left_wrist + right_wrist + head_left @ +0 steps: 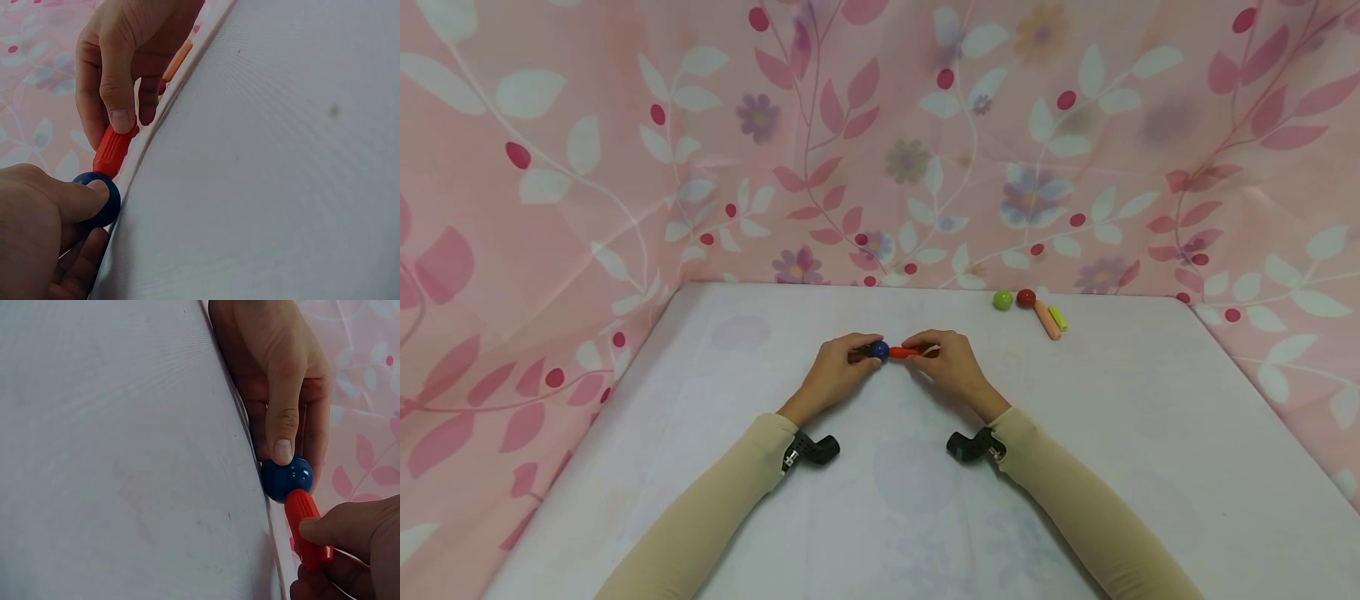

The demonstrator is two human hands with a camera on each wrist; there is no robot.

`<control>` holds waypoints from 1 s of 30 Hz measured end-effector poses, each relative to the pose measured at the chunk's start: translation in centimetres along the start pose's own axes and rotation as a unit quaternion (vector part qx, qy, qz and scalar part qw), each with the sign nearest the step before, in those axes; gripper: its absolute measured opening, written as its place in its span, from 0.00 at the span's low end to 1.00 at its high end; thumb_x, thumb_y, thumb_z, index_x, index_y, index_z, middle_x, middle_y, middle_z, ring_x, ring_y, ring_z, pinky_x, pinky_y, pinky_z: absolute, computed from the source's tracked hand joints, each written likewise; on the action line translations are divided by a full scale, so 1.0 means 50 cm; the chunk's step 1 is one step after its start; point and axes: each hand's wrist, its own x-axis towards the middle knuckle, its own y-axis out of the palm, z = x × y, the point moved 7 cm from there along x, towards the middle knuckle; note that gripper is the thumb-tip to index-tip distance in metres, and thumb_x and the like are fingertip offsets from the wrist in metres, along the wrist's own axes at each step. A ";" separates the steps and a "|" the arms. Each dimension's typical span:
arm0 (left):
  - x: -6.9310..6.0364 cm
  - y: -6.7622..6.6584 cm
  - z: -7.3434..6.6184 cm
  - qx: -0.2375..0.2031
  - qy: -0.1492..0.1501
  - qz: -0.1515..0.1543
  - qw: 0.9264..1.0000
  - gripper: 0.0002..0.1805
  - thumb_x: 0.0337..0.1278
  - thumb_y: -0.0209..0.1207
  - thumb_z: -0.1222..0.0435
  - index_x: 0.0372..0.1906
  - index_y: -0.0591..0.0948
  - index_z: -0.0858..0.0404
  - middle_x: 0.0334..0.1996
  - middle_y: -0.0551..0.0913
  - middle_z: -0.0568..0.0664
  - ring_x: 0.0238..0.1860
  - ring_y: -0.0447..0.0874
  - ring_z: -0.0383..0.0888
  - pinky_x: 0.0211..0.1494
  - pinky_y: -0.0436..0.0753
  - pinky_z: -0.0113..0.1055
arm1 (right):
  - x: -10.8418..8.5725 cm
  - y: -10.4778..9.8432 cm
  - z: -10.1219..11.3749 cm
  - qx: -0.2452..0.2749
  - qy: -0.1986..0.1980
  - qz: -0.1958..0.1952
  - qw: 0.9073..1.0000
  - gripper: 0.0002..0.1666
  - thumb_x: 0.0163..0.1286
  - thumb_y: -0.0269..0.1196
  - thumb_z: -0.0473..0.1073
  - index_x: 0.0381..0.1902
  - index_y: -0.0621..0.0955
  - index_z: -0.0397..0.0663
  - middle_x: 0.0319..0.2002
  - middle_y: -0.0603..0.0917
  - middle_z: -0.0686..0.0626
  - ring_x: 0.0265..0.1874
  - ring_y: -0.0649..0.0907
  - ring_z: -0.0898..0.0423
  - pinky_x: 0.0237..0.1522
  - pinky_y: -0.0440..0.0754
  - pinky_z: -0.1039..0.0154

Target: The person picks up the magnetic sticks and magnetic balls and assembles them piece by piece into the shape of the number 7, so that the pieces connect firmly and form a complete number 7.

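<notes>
My left hand (835, 371) pinches a glossy blue ball (878, 351) between thumb and fingers, near the middle of the table. From the other side my right hand (953, 364) holds a red ribbed plastic handle (900, 352), thumb on its side. One end of the handle meets the ball, as the left wrist view shows with the ball (111, 206) below the handle (112, 153). In the right wrist view the same ball (287, 480) and handle (302, 509) are in contact. Whether they are joined I cannot tell.
Toward the back right of the white-covered table (1120, 392) lie a green ball (1002, 300), a dark red ball (1026, 298), an orange stick (1047, 320) and a shorter yellow-green stick (1057, 318). Behind the table hangs a pink floral cloth (880, 150).
</notes>
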 end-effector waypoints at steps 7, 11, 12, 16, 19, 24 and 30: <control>0.000 0.001 0.001 0.003 -0.002 -0.001 1.000 0.23 0.66 0.69 0.69 0.64 0.83 0.63 0.58 0.85 0.55 0.52 0.86 0.48 0.59 0.82 0.44 | -0.002 0.001 -0.002 0.004 0.005 -0.001 1.000 0.13 0.68 0.71 0.32 0.49 0.90 0.44 0.48 0.89 0.47 0.42 0.85 0.49 0.48 0.85 0.54; -0.001 0.002 0.003 -0.001 -0.001 0.001 1.000 0.24 0.65 0.70 0.68 0.65 0.83 0.63 0.58 0.84 0.55 0.51 0.87 0.48 0.58 0.83 0.44 | -0.003 0.002 -0.006 0.008 0.016 0.000 1.000 0.13 0.68 0.71 0.33 0.50 0.90 0.45 0.48 0.89 0.48 0.41 0.86 0.50 0.48 0.85 0.54; -0.001 0.002 0.003 -0.002 -0.002 0.002 1.000 0.24 0.65 0.70 0.68 0.65 0.83 0.63 0.58 0.84 0.55 0.50 0.87 0.48 0.58 0.82 0.44 | -0.003 0.003 -0.006 0.011 0.018 0.001 1.000 0.13 0.68 0.71 0.33 0.50 0.90 0.45 0.48 0.89 0.48 0.41 0.86 0.50 0.48 0.85 0.54; -0.001 0.000 0.000 -0.001 -0.003 0.001 1.000 0.24 0.66 0.70 0.68 0.65 0.83 0.63 0.59 0.84 0.55 0.52 0.87 0.48 0.59 0.82 0.43 | -0.004 0.002 -0.004 0.017 0.018 0.001 1.000 0.14 0.68 0.71 0.34 0.51 0.89 0.44 0.48 0.89 0.49 0.41 0.86 0.50 0.49 0.85 0.54; -0.001 -0.001 -0.002 0.003 -0.003 0.001 1.000 0.23 0.66 0.69 0.67 0.65 0.83 0.63 0.59 0.84 0.55 0.53 0.86 0.49 0.60 0.82 0.44 | -0.006 0.000 -0.003 0.019 0.014 0.000 1.000 0.14 0.69 0.71 0.34 0.52 0.89 0.43 0.48 0.89 0.48 0.42 0.86 0.50 0.50 0.85 0.52; 0.000 0.001 -0.001 0.005 -0.007 0.004 1.000 0.23 0.67 0.69 0.67 0.65 0.82 0.62 0.59 0.84 0.54 0.54 0.85 0.48 0.60 0.81 0.43 | -0.008 -0.002 -0.006 0.020 0.013 -0.005 1.000 0.15 0.69 0.71 0.34 0.53 0.88 0.43 0.49 0.88 0.48 0.43 0.86 0.49 0.51 0.84 0.51; -0.004 -0.002 -0.004 0.001 -0.002 0.000 1.000 0.23 0.66 0.69 0.67 0.65 0.82 0.63 0.59 0.84 0.56 0.53 0.86 0.50 0.59 0.82 0.44 | -0.007 0.002 -0.011 0.026 0.010 -0.007 1.000 0.15 0.69 0.71 0.34 0.53 0.88 0.42 0.48 0.88 0.48 0.44 0.86 0.50 0.52 0.84 0.51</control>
